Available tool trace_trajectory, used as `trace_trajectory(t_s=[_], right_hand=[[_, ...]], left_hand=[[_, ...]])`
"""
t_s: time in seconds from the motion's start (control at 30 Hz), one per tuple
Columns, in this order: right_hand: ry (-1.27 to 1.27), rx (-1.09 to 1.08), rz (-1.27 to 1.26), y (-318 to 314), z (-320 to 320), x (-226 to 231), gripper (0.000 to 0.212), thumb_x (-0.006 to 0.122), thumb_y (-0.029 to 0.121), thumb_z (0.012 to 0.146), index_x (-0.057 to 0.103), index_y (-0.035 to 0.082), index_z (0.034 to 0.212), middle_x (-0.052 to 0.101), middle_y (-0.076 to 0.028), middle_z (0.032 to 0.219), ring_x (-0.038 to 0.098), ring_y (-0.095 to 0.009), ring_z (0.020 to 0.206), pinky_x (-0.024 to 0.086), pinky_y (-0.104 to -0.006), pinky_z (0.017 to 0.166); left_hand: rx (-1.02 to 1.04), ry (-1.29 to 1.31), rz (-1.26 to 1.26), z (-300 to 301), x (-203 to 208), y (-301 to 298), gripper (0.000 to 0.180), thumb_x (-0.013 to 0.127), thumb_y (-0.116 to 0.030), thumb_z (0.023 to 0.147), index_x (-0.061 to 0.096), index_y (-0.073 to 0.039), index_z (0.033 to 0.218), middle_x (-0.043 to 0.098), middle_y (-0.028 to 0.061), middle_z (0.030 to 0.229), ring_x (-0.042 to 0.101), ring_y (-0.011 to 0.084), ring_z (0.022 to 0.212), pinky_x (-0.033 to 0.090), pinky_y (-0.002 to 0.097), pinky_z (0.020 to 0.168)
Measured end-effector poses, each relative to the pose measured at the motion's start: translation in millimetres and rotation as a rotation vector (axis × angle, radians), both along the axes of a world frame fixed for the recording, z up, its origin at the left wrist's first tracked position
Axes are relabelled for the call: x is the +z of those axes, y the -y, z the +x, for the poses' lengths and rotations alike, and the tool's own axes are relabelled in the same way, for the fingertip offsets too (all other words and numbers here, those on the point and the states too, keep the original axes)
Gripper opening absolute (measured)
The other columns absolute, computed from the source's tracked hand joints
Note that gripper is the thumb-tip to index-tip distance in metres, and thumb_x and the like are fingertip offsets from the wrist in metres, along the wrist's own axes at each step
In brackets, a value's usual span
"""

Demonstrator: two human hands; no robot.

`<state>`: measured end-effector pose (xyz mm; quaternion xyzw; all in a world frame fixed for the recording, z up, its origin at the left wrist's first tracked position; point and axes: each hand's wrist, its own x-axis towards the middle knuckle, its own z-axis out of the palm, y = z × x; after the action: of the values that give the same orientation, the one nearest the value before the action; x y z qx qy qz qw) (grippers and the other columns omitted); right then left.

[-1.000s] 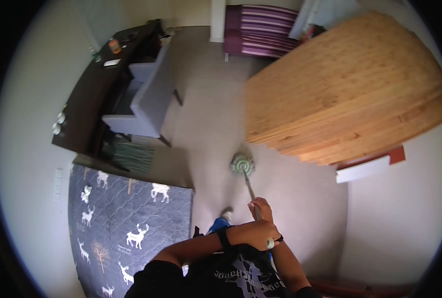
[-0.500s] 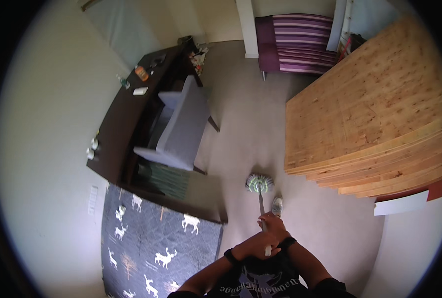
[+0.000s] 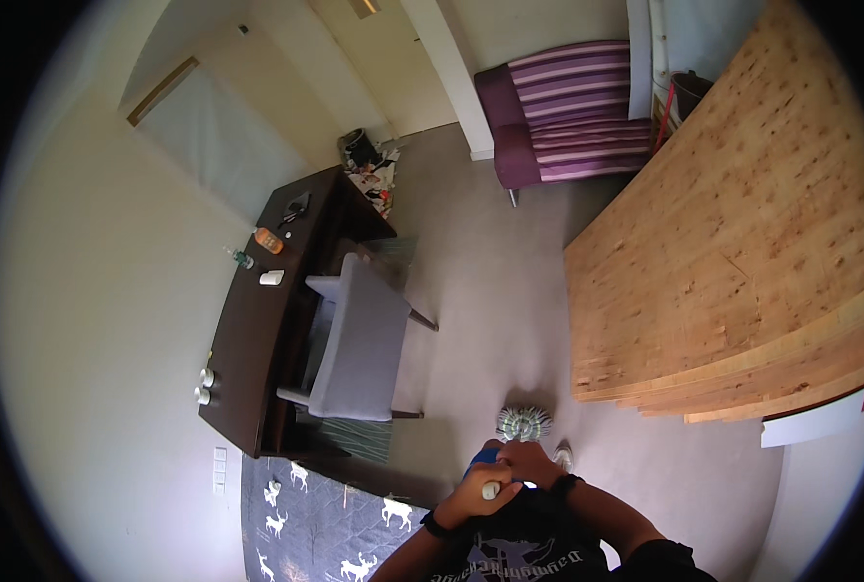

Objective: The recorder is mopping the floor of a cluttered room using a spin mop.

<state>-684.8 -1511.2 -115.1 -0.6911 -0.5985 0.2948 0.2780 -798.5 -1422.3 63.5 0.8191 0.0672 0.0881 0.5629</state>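
Note:
Both my hands grip a mop, whose round grey-white and green head point(image 3: 524, 424) rests on the floor ahead of my feet. My left hand point(image 3: 469, 497) is wrapped round the top of the handle, and the pale handle end point(image 3: 491, 490) pokes out of the fist. Lower down the pole, my right hand point(image 3: 533, 462) is closed on it just behind the mop head. Most of the handle is hidden by my hands. One light shoe point(image 3: 563, 456) shows to the right of the mop head.
Left, a grey chair point(image 3: 359, 339) stands at a dark desk point(image 3: 247, 330) carrying an orange bottle point(image 3: 269, 240) and cups. Rubbish spills by a black bin point(image 3: 358, 148). A purple striped sofa point(image 3: 572, 116) is at the back; stacked wooden boards point(image 3: 723, 262) fill the right; a deer-patterned cover point(image 3: 325, 524) lies front left.
The view has tipped up, so the room sits lower in the picture. The mop head now appears closer to my hands, and less of the pole shows. Both hands keep their grip.

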Motion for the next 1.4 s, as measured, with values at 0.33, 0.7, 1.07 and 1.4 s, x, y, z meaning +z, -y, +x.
trace_trajectory(t_s=[0.33, 0.7, 1.07, 1.4], right_hand=[[-0.088, -0.379, 0.150, -170.1, 112.3, -4.9, 0.037, 0.066, 0.034, 0.090, 0.064, 0.012, 0.119, 0.063, -0.014, 0.127, 0.065, -0.032, 0.109, 0.056, -0.0420, 0.088], [0.068, -0.073, -0.078, -387.0, 236.3, 29.0, 0.024, 0.065, 0.033, 0.084, 0.065, 0.010, 0.092, 0.068, -0.011, 0.087, 0.067, -0.034, 0.083, 0.053, -0.0436, 0.070], [0.015, -0.086, 0.166, -530.4, 353.1, 23.6, 0.021, 0.067, 0.027, 0.084, 0.068, 0.012, 0.098, 0.065, -0.016, 0.116, 0.067, -0.035, 0.097, 0.055, -0.0425, 0.077], [-0.042, -0.193, 0.300, -710.6, 506.9, 2.8, 0.034, 0.062, 0.013, 0.083, 0.060, 0.010, 0.117, 0.064, -0.017, 0.115, 0.068, -0.037, 0.092, 0.056, -0.0473, 0.076]], left_hand=[[-0.071, 0.252, 0.208, 112.8, -15.7, -134.7, 0.023, 0.080, -0.008, 0.077, 0.058, -0.009, 0.071, 0.058, 0.0067, 0.073, 0.061, 0.0280, 0.076, 0.050, 0.0379, 0.071], [0.326, 0.234, -0.227, 203.0, -40.6, -354.6, 0.020, 0.073, -0.011, 0.087, 0.055, -0.007, 0.095, 0.058, 0.0055, 0.066, 0.058, 0.0200, 0.057, 0.046, 0.0318, 0.066], [0.061, 0.363, -0.023, 318.1, -5.5, -494.0, 0.012, 0.069, -0.006, 0.084, 0.064, -0.007, 0.096, 0.061, 0.0085, 0.077, 0.059, 0.0244, 0.067, 0.044, 0.0367, 0.060], [0.359, 0.294, -0.015, 461.7, -20.0, -657.3, 0.023, 0.078, 0.000, 0.080, 0.062, -0.005, 0.096, 0.066, 0.0068, 0.083, 0.065, 0.0184, 0.082, 0.053, 0.0327, 0.080]])
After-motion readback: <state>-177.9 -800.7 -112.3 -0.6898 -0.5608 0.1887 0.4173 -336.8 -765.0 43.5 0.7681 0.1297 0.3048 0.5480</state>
